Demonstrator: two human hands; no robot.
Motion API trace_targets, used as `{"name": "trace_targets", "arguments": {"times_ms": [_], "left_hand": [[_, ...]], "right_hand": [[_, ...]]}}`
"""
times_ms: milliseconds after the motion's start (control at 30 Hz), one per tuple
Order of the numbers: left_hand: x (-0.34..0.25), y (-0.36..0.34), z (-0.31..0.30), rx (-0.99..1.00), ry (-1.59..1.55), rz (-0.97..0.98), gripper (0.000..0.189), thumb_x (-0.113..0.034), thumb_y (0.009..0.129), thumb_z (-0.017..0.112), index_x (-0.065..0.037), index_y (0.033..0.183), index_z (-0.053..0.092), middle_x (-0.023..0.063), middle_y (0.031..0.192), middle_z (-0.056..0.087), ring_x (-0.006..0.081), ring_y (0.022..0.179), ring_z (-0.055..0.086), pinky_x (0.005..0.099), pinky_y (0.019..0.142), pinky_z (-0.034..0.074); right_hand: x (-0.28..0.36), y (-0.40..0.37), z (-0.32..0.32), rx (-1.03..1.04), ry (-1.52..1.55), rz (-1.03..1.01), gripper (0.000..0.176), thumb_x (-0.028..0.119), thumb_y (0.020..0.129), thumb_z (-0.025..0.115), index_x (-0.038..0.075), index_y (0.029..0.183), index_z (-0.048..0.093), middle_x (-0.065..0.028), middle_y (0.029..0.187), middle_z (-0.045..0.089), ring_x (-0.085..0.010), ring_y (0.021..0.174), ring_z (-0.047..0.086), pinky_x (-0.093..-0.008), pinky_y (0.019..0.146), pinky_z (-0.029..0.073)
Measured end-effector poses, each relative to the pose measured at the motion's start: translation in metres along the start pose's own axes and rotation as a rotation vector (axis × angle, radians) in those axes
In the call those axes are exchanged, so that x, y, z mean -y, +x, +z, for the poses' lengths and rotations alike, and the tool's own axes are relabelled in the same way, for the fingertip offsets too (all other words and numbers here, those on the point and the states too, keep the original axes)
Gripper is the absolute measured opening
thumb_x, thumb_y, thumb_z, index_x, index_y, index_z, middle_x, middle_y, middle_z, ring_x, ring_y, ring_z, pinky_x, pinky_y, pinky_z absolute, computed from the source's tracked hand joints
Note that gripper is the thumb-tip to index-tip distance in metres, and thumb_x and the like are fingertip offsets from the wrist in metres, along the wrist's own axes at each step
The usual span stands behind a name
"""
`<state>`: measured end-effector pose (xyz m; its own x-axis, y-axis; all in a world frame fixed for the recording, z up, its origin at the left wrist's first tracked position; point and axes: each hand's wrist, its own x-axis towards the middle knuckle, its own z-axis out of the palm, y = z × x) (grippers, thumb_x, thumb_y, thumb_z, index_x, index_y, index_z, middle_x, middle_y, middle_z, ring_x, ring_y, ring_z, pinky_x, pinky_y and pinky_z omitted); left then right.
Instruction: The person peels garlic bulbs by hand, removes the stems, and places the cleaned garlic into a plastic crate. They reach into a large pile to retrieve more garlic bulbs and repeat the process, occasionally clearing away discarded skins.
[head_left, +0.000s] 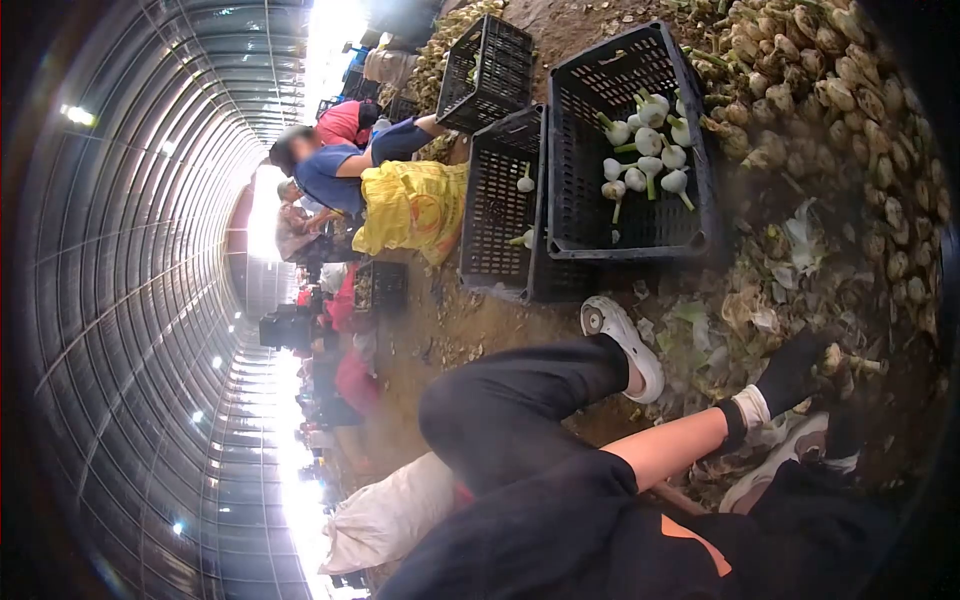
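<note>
My left hand (pixel 793 376), in a black glove with a pale cuff at the wrist, is closed at the bulb end of a garlic bulb (pixel 834 359) whose cut stem points right. Close below it is a dark shape with a pale band, which seems to be my gloved right hand (pixel 848 430); shadow hides its fingers. Peeled skins and leaves (pixel 765 310) litter the ground by my hands. Beyond them a black plastic crate (pixel 708 215) contains several cleaned white garlic bulbs (pixel 648 142) with short green stems.
A heap of untrimmed garlic (pixel 865 130) runs along the right. Another crate (pixel 500 215) with a few bulbs adjoins the first, and a third crate (pixel 490 75) stands behind. My white shoe (pixel 628 350) is near them. A yellow sack (pixel 415 205) and seated people are at upper left.
</note>
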<state>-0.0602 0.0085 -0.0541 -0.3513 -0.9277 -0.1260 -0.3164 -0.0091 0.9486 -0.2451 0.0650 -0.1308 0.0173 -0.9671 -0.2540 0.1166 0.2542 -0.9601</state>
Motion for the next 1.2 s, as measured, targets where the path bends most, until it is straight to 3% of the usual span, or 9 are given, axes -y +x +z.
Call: {"name": "trace_targets", "arguments": {"times_ms": [133,233,433,533,633,833,900,1067,1200], "left_hand": [[0.011,0.001,0.006,-0.018,0.083,0.048,0.074,-0.028,0.071,0.081,-0.006,0.134,0.049,0.0195,0.125,0.055,0.0345,0.114,0.054,0.0414,0.100,0.042],[0.013,0.001,0.006,-0.021,0.049,0.066,0.073,-0.028,0.071,0.080,-0.005,0.133,0.049,0.0198,0.121,0.057,0.0351,0.112,0.055,0.0413,0.098,0.043],[-0.021,0.007,-0.008,0.022,-0.066,-0.006,0.069,-0.029,0.075,0.078,-0.004,0.132,0.049,0.0171,0.117,0.059,0.0307,0.110,0.056,0.0399,0.098,0.043],[-0.020,0.010,-0.008,0.045,-0.136,-0.083,0.063,-0.032,0.082,0.074,-0.003,0.131,0.049,0.0150,0.119,0.058,0.0271,0.113,0.055,0.0382,0.100,0.042],[0.016,0.014,0.007,0.040,-0.330,-0.160,0.054,-0.034,0.092,0.063,-0.003,0.133,0.047,0.0119,0.122,0.058,0.0224,0.114,0.054,0.0352,0.102,0.039],[0.044,0.012,0.022,0.091,-0.758,-0.219,0.064,-0.035,0.099,0.054,-0.005,0.150,0.029,0.0072,0.113,0.057,0.0182,0.104,0.051,0.0322,0.099,0.039],[0.016,0.006,0.013,0.123,-0.201,-0.148,0.072,-0.037,0.097,0.055,-0.004,0.152,0.022,0.0088,0.111,0.055,0.0195,0.101,0.050,0.0333,0.096,0.040],[0.006,0.001,0.003,0.191,-0.182,0.027,0.079,-0.038,0.096,0.057,-0.002,0.152,0.016,0.0133,0.120,0.053,0.0235,0.107,0.051,0.0340,0.099,0.039],[0.001,0.002,-0.001,0.194,-0.179,-0.022,0.076,-0.038,0.094,0.059,-0.001,0.149,0.023,0.0150,0.126,0.052,0.0251,0.115,0.050,0.0361,0.103,0.037]], "right_hand": [[-0.003,0.008,0.005,-0.116,0.229,0.119,0.031,0.019,0.099,0.057,0.002,0.124,0.061,-0.0001,0.102,0.064,-0.0048,0.082,0.058,-0.0200,0.068,0.049],[-0.039,0.007,-0.015,0.014,0.454,0.243,0.040,0.026,0.101,0.048,-0.001,0.131,0.051,-0.0113,0.129,0.056,-0.0213,0.115,0.056,-0.0345,0.096,0.047],[-0.040,-0.001,-0.019,-0.009,0.062,-0.032,0.038,0.023,0.102,0.046,-0.002,0.129,0.054,-0.0102,0.126,0.059,-0.0220,0.115,0.057,-0.0341,0.098,0.046],[0.000,-0.004,-0.007,-0.178,-0.697,-0.416,0.036,0.007,0.095,0.057,-0.001,0.130,0.057,-0.0119,0.121,0.064,-0.0169,0.103,0.061,-0.0295,0.088,0.049],[0.015,-0.004,-0.004,0.055,-0.370,-0.063,0.037,0.017,0.102,0.041,-0.002,0.131,0.053,-0.0115,0.127,0.059,-0.0229,0.115,0.057,-0.0346,0.099,0.045],[0.062,-0.004,0.021,-0.196,-0.367,-0.148,0.035,0.014,0.099,0.055,-0.005,0.128,0.056,-0.0152,0.117,0.065,-0.0180,0.107,0.060,-0.0288,0.088,0.049],[0.032,0.000,0.006,-0.082,-0.216,0.000,0.038,0.023,0.099,0.054,-0.002,0.129,0.054,-0.0117,0.121,0.061,-0.0191,0.107,0.059,-0.0314,0.090,0.049],[0.013,0.003,0.002,-0.117,0.219,0.285,0.042,0.030,0.100,0.055,0.001,0.131,0.053,-0.0083,0.121,0.060,-0.0164,0.102,0.059,-0.0294,0.087,0.049],[0.009,-0.001,-0.001,-0.119,0.091,0.152,0.044,0.033,0.099,0.055,0.002,0.130,0.054,-0.0069,0.117,0.061,-0.0148,0.101,0.058,-0.0286,0.086,0.049]]}}
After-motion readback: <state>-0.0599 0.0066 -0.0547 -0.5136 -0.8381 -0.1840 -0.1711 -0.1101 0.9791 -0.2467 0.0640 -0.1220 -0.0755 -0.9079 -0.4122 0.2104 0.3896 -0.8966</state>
